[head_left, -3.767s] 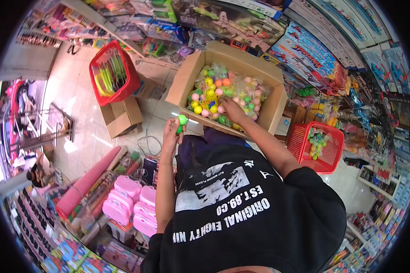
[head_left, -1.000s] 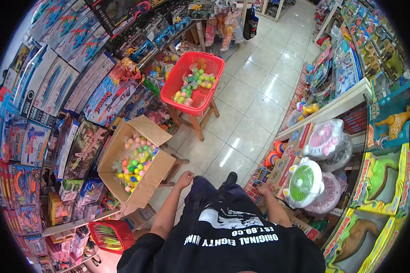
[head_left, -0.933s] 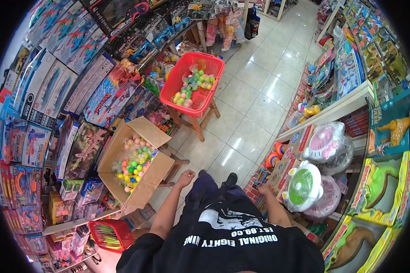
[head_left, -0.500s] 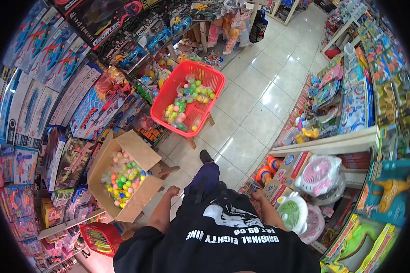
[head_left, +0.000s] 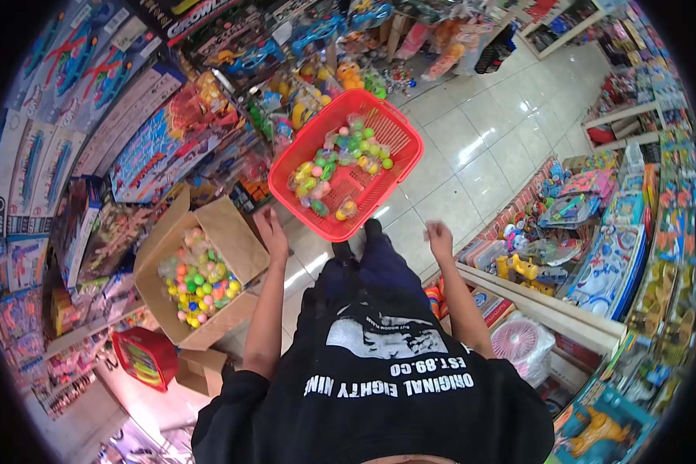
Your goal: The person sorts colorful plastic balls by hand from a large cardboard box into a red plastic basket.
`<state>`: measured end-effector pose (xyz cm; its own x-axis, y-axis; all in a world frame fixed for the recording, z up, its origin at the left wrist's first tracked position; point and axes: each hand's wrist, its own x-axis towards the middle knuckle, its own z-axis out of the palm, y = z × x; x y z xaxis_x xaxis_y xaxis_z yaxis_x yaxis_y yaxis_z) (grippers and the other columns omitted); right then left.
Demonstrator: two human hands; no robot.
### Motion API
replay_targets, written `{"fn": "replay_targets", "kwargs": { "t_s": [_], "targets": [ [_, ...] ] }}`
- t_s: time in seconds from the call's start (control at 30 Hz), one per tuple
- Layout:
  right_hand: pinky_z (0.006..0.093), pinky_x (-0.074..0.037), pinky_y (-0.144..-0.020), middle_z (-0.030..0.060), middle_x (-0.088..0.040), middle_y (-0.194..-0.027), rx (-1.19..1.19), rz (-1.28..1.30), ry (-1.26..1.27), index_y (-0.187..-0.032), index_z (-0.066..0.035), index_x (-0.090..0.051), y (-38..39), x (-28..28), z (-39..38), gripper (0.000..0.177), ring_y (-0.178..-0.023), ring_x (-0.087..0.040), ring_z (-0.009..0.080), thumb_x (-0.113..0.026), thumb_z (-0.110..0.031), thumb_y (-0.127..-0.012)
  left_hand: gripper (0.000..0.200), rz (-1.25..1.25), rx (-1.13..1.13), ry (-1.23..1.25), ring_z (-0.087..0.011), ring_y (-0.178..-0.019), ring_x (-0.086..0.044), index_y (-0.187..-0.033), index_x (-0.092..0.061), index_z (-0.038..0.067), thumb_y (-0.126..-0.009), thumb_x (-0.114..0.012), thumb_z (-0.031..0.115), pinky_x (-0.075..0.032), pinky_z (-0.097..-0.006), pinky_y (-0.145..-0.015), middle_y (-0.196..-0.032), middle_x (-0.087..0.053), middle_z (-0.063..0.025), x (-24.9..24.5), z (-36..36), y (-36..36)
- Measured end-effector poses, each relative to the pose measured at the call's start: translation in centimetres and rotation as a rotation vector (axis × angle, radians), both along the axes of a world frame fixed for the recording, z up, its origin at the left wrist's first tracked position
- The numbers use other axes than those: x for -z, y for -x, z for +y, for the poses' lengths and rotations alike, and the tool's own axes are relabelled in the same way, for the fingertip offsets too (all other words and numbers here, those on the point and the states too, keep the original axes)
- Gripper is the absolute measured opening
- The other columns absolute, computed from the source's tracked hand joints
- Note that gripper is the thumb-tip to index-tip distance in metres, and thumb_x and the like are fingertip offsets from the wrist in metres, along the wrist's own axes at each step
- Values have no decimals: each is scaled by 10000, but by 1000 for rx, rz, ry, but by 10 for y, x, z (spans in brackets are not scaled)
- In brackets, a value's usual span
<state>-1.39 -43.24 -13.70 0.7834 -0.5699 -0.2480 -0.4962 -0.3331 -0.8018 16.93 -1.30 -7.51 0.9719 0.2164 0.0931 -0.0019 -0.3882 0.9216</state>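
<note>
My left hand is raised beside the cardboard box, fingers stretched out and holding nothing. Colourful small balls, some in clear plastic, fill that open-flapped box. Ahead of me stands a red plastic basket with slatted sides, its near edge above my feet. Inside it lie clear bags of green, yellow and pink balls. My right hand hangs in the air right of the basket, apart from it, with loosely bent fingers and nothing visible in them.
Boxed toys crowd the left shelves. To the right, a low white shelf edge runs beside packaged toys and a pink fan. A smaller red basket stands behind at left. Tiled floor stretches ahead between the shelves.
I have stepped closer to the red basket. Both hands have risen and moved forward from my sides, and the left hand's fingers have opened out.
</note>
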Motion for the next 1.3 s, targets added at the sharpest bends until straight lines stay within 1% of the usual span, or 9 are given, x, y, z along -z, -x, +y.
{"fn": "replay_targets", "kwargs": {
  "t_s": [0.1, 0.2, 0.37, 0.57, 0.87, 1.07, 1.13, 1.2, 1.3],
  "targets": [
    [318, -491, -657, 125, -654, -779, -78, -273, 117, -942, 27, -628, -108, -102, 33, 139, -702, -621, 167, -600, -108, -925, 255, -97, -21, -35, -275, -1070, -529, -1104, -547, -15, -990, -515, 212, -419, -360, -939, -1144, -524, -156, -29, -20, -20],
    [312, -506, -697, 130, -666, -819, -286, -348, -59, -990, 22, -637, -184, -124, 47, 124, -732, -635, 174, -594, -51, -899, 232, -139, 75, -74, -240, -1021, -547, -1106, -553, -6, -977, -532, 185, -432, -344, -903, -1113, -538, -141, -66, -56, -31],
    [354, -524, -725, 159, -691, -875, -729, -74, 51, -1019, 7, -656, -270, -80, 32, 208, -788, -681, 244, -618, -126, -864, 226, 205, 300, 40, -310, -988, -589, -1105, -561, 11, -945, -548, 170, -461, -378, -883, -1085, -571, -163, -51, -107, -48],
    [380, -520, -840, 164, -705, -1007, -1456, 302, 32, -1077, -52, -688, -317, 1, 28, 297, -945, -676, 283, -651, -204, -825, 280, 854, 726, -431, -376, -969, -652, -1037, -671, -13, -876, -600, 205, -506, -452, -857, -1029, -667, -254, 37, -127, -43],
    [350, -515, -846, 91, -716, -1022, -1794, 568, -185, -1128, -98, -686, -290, 46, 92, 343, -957, -672, 228, -726, -200, -802, 258, 949, 641, -539, -359, -919, -676, -942, -721, 32, -824, -652, 251, -530, -439, -810, -968, -693, -224, 64, -150, -15],
    [334, -514, -809, 92, -700, -955, -1779, 538, -310, -1154, -55, -641, -301, 28, 87, 443, -894, -667, 203, -784, -166, -750, 161, 831, 329, -147, -309, -878, -692, -929, -657, -3, -810, -646, 105, -534, -401, -763, -916, -695, -213, 87, -154, 1],
    [336, -511, -815, 102, -690, -980, -1729, 511, -321, -1165, -57, -630, -303, 19, 83, 478, -915, -659, 213, -799, -181, -735, 146, 769, 172, 285, -248, -862, -688, -998, -593, -20, -881, -585, 68, -539, -358, -746, -901, -683, -158, 74, -155, -4],
    [381, -485, -898, 139, -663, -1074, -1735, 2, -29, -1182, -82, -616, -303, 19, 75, 566, -1020, -633, 294, -828, -255, -686, 132, 724, 118, 429, -228, -859, -680, -1027, -574, -12, -924, -554, 69, -540, -343, -751, -915, -671, -136, 47, -157, -12],
    [416, -435, -985, 152, -610, -1182, -1737, 357, -167, -1200, -94, -599, -316, 1, 68, 609, -1144, -566, 325, -841, -288, -676, 133, 663, 30, 657, -198, -859, -669, -1078, -547, 2, -990, -510, 94, -541, -323, -774, -956, -654, -108, 21, -154, -22]
  ]
}}
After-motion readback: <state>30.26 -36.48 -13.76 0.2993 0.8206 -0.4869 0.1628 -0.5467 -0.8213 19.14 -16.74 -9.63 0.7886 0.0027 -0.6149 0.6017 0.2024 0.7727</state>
